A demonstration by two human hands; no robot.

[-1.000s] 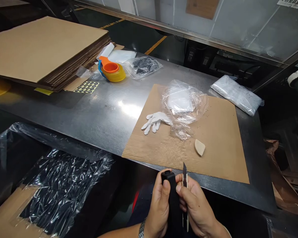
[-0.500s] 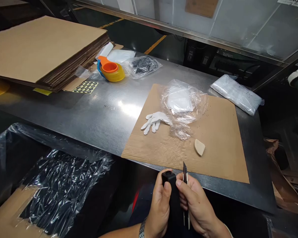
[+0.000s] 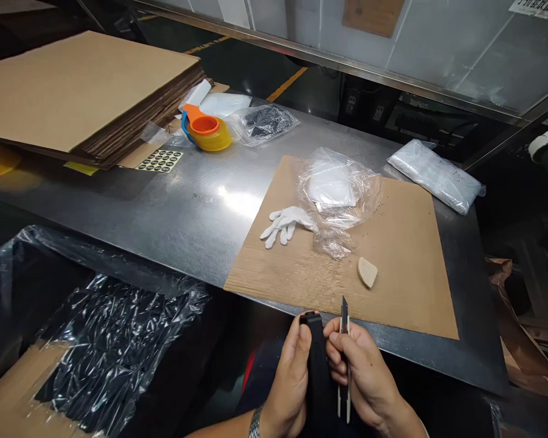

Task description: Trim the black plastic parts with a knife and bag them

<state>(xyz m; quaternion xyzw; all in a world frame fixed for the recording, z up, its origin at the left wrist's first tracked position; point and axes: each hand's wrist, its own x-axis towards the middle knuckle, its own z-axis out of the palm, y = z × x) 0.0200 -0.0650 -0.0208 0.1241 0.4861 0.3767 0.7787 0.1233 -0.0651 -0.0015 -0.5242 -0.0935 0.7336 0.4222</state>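
My left hand [image 3: 290, 380] is closed around a long black part [image 3: 317, 359] with a squared top end, the thumb lying along its side. What kind of part it is I cannot make out, and its lower end fades into the dark below. In my right hand [image 3: 368, 371] is a utility knife [image 3: 344, 359], held upright between thumb and fingers with its blade out and pointing up. The knife stands just right of the black part. Beyond both hands, a beige wedge-shaped pad [image 3: 367, 272] rests on a cardboard sheet [image 3: 406, 255].
A white glove [image 3: 287, 224] and a clear plastic bag [image 3: 335, 182] lie on the cardboard. Farther left are a tape dispenser [image 3: 207, 131], a sticker sheet [image 3: 161, 160] and stacked cardboard [image 3: 82, 85]. A wrapped packet [image 3: 436, 173] sits right; a plastic-lined box [image 3: 114, 347] stands lower left.
The black part has turned a little in my left hand, showing its top end less. My right hand and the knife have shifted slightly right.
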